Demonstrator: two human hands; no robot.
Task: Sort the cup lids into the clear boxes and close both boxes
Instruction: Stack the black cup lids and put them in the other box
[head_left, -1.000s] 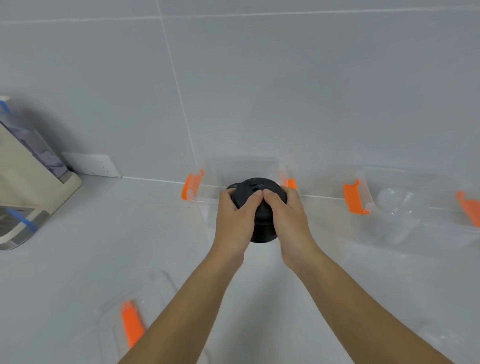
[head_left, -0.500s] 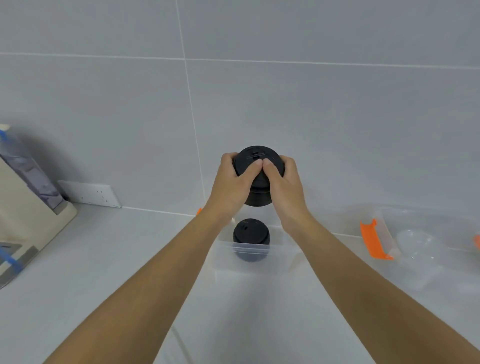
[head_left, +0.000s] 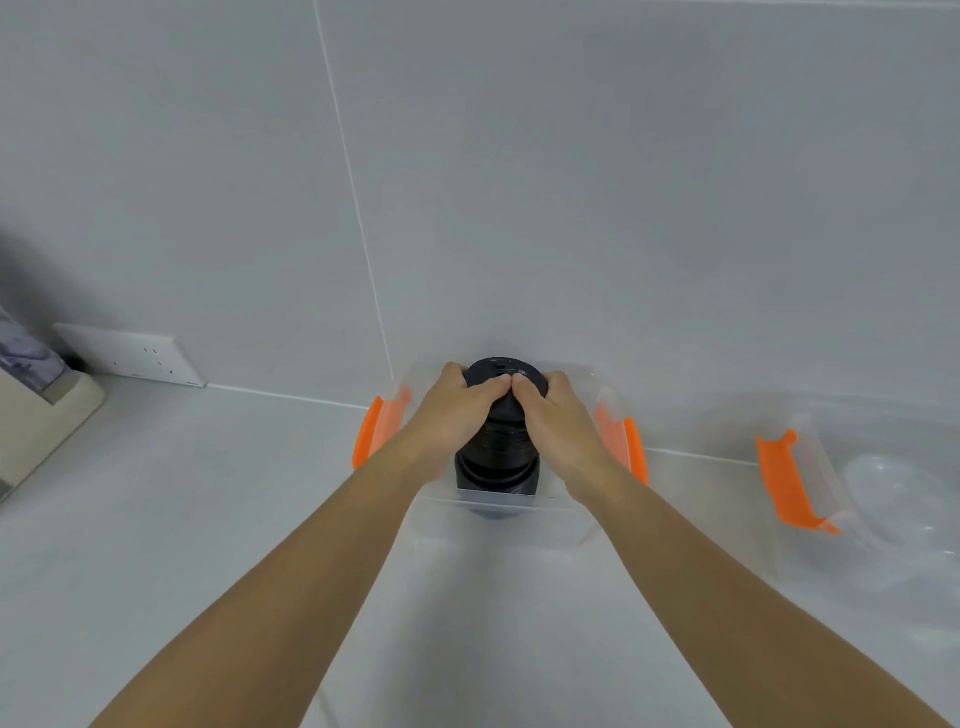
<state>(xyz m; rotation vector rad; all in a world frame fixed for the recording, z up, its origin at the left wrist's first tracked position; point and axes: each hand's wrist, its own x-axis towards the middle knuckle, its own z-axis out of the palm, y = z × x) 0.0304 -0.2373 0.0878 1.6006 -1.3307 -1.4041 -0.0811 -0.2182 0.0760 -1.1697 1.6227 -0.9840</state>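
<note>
A tall stack of black cup lids (head_left: 500, 452) stands inside the middle clear box (head_left: 498, 525), which has orange latches on both ends. My left hand (head_left: 457, 410) and my right hand (head_left: 558, 415) grip the upper part of the stack from either side, thumbs meeting on top. The lower lids rest on the box floor behind its front wall. A second clear box (head_left: 831, 499) with an orange latch sits to the right and holds clear dome lids (head_left: 893, 483).
A grey tiled wall rises right behind the boxes. A white power socket (head_left: 130, 356) sits low on the wall at left, next to a beige appliance (head_left: 36, 415). The surface is light grey.
Both hands came down with the upper black lids from above the box onto the lids lying in it, so the two now form one stack.
</note>
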